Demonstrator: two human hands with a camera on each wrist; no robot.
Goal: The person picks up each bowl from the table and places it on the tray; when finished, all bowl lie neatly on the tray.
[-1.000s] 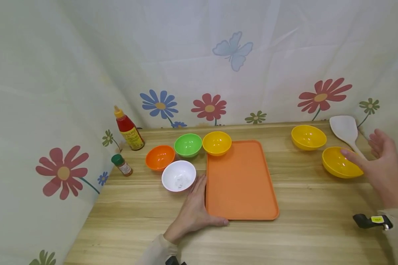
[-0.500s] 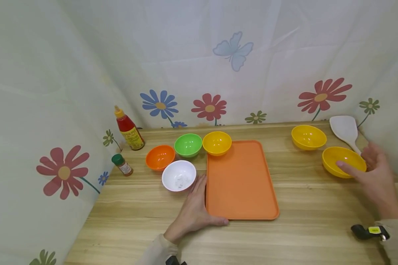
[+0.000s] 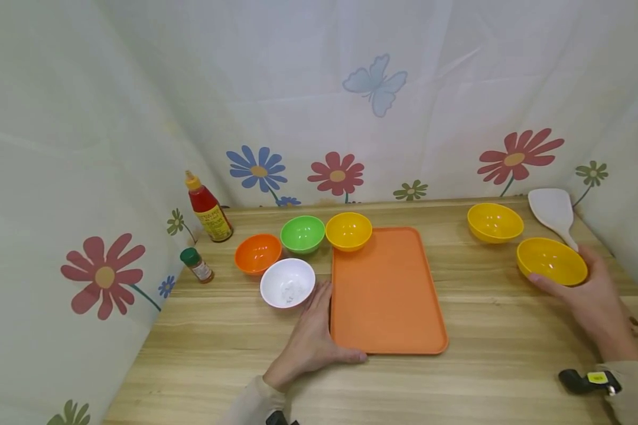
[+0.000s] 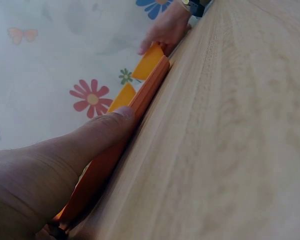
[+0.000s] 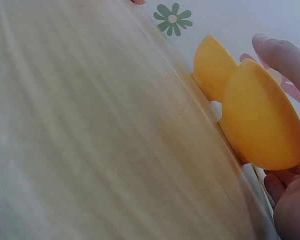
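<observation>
At its near-left corner, the orange tray (image 3: 388,295) is touched by my left hand (image 3: 308,342), fingers lying straight along the left side and thumb along the front edge. In the left wrist view, the thumb of that hand (image 4: 65,155) rests against the tray rim (image 4: 150,82). My right hand (image 3: 598,301) is spread around the nearer right yellow bowl (image 3: 550,262). In the right wrist view, the fingers of my right hand (image 5: 295,205) are at the underside of the yellow bowl (image 5: 260,120), while the thumb stands off its rim.
Behind that bowl are another yellow bowl (image 3: 494,223) and a white spatula (image 3: 553,209). A third yellow bowl (image 3: 348,231) overlaps the tray's back-left corner. Leftward stand green (image 3: 302,234), orange (image 3: 257,254) and white bowls (image 3: 287,283), a sauce bottle (image 3: 210,212) and a green-capped jar (image 3: 198,265).
My right hand has moved down and left, from above the spatula handle to around the nearer yellow bowl. The left hand stays against the tray.
</observation>
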